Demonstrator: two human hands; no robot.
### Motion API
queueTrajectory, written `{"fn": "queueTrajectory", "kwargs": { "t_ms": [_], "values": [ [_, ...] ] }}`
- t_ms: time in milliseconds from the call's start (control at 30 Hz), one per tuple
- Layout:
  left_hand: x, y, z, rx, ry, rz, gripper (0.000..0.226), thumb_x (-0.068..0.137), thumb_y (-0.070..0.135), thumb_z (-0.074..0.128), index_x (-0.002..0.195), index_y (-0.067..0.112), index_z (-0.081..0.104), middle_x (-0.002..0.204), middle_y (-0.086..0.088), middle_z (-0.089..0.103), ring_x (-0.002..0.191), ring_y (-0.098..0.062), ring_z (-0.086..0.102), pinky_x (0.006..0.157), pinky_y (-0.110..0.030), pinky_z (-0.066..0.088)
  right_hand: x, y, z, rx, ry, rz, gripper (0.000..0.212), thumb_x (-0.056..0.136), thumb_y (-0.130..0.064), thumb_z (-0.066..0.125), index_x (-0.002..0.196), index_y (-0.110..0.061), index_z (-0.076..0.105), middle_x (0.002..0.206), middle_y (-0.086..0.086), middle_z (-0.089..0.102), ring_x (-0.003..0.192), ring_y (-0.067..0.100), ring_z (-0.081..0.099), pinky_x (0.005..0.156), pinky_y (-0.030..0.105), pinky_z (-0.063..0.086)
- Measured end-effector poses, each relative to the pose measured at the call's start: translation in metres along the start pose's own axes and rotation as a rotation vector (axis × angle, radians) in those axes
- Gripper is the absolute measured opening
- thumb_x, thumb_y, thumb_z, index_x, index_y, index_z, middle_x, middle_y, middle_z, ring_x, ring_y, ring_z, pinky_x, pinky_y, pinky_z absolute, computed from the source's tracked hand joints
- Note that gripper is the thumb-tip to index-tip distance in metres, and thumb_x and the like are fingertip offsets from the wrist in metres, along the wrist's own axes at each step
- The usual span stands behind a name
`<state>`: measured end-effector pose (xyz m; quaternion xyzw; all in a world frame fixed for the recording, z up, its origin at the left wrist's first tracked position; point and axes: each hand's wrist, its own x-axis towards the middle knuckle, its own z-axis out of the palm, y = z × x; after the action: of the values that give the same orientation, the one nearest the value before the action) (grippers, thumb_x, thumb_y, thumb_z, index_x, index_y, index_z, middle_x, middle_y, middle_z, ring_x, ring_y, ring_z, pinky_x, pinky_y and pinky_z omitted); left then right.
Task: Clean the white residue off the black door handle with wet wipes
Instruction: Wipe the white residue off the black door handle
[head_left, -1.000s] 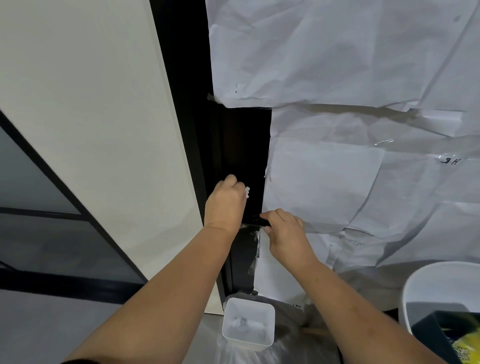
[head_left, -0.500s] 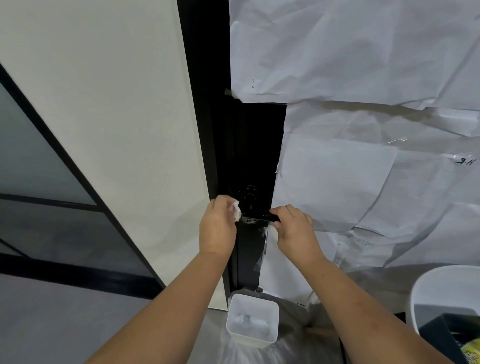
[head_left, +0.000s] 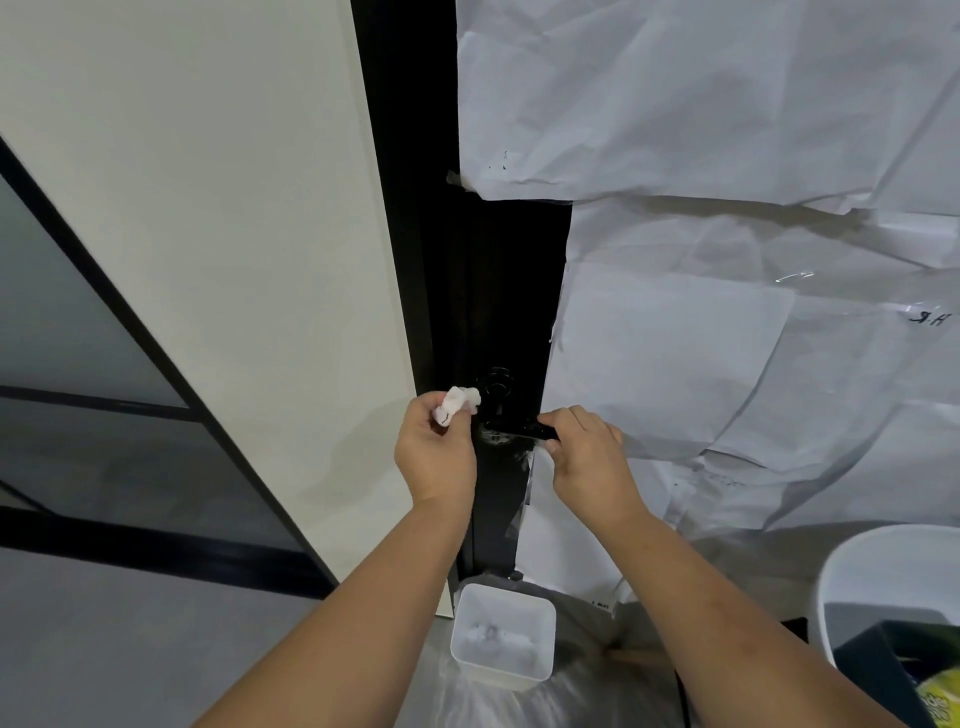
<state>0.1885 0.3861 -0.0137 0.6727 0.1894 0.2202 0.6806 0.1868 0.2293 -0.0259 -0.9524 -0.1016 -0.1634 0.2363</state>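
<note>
Hands (head_left: 436, 457) at black door (head_left: 498, 291), paper-covered wall (head_left: 727, 338)

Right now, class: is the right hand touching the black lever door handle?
Touching. The head view shows the right hand with fingers wrapped around the black door handle.

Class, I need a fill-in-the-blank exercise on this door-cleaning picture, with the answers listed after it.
1. The crumpled wet wipe is held in the ___ hand.
2. The right hand grips the end of the ___ door handle.
3. The door is largely covered with sheets of white ___.
4. The small white bin stands on the ___.

Answers: left; black; paper; floor
</note>
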Motion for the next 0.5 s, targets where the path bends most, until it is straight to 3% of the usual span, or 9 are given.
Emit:
{"fn": "queueTrajectory", "kwargs": {
  "t_ms": [67, 167, 267, 333, 400, 500],
  "values": [
    [-0.003, 0.002, 0.009, -0.131, 0.067, -0.189, 0.008, 0.090, 0.019, 0.067, 0.092, 0.024, 0.061, 0.090, -0.005, 0.068, 0.081, -0.015, 0.066, 0.079, -0.030, 0.058, 0.000, -0.001, -0.001, -0.004, -0.002, -0.007, 0.028, 0.085, -0.002, 0.059, 0.108, -0.017, 0.061, 0.098, 0.001, 0.061, 0.091, 0.027, 0.057, 0.084, 0.040, 0.039],
    [-0.001, 0.002, 0.020, -0.274, 0.142, -0.335, 0.014, 0.088, 0.009, 0.067, 0.093, 0.020, 0.060, 0.095, -0.010, 0.068, 0.081, -0.017, 0.067, 0.072, -0.025, 0.055, 0.000, -0.001, -0.001, -0.007, -0.006, -0.011, 0.029, 0.085, -0.002, 0.060, 0.109, -0.017, 0.061, 0.098, 0.001, 0.061, 0.091, 0.027, 0.057, 0.083, 0.041, 0.040],
    [0.002, 0.004, 0.030, -0.343, 0.133, -0.367, 0.019, 0.081, 0.009, 0.074, 0.092, 0.021, 0.064, 0.101, -0.007, 0.070, 0.095, -0.022, 0.068, 0.083, -0.030, 0.056, 0.000, -0.001, -0.002, -0.004, 0.006, -0.018, 0.029, 0.083, 0.000, 0.061, 0.108, -0.016, 0.062, 0.098, 0.003, 0.062, 0.090, 0.028, 0.058, 0.082, 0.041, 0.040],
    [0.002, 0.006, 0.033, -0.404, 0.099, -0.386, 0.023, 0.079, 0.020, 0.079, 0.098, 0.018, 0.067, 0.102, -0.004, 0.071, 0.097, -0.018, 0.069, 0.089, -0.031, 0.055, 0.001, -0.001, -0.002, 0.000, 0.008, -0.025, 0.031, 0.082, 0.001, 0.063, 0.108, -0.015, 0.062, 0.097, 0.003, 0.062, 0.089, 0.028, 0.059, 0.081, 0.042, 0.041],
    [0.004, 0.006, 0.036, -0.454, 0.082, -0.383, 0.026, 0.082, 0.028, 0.077, 0.102, 0.015, 0.068, 0.103, -0.004, 0.072, 0.098, -0.017, 0.068, 0.089, -0.028, 0.054, 0.000, -0.001, -0.002, 0.001, 0.012, -0.033, 0.031, 0.081, 0.002, 0.064, 0.107, -0.014, 0.062, 0.096, 0.004, 0.063, 0.088, 0.029, 0.059, 0.080, 0.043, 0.042],
    [0.004, 0.005, 0.040, -0.423, 0.110, -0.332, 0.017, 0.087, 0.018, 0.071, 0.104, 0.017, 0.067, 0.103, 0.001, 0.070, 0.100, -0.014, 0.065, 0.082, -0.018, 0.051, 0.000, 0.000, -0.003, 0.007, 0.018, -0.039, 0.031, 0.081, 0.001, 0.064, 0.108, -0.015, 0.062, 0.096, 0.003, 0.062, 0.088, 0.028, 0.059, 0.080, 0.043, 0.042]
  ]
}}
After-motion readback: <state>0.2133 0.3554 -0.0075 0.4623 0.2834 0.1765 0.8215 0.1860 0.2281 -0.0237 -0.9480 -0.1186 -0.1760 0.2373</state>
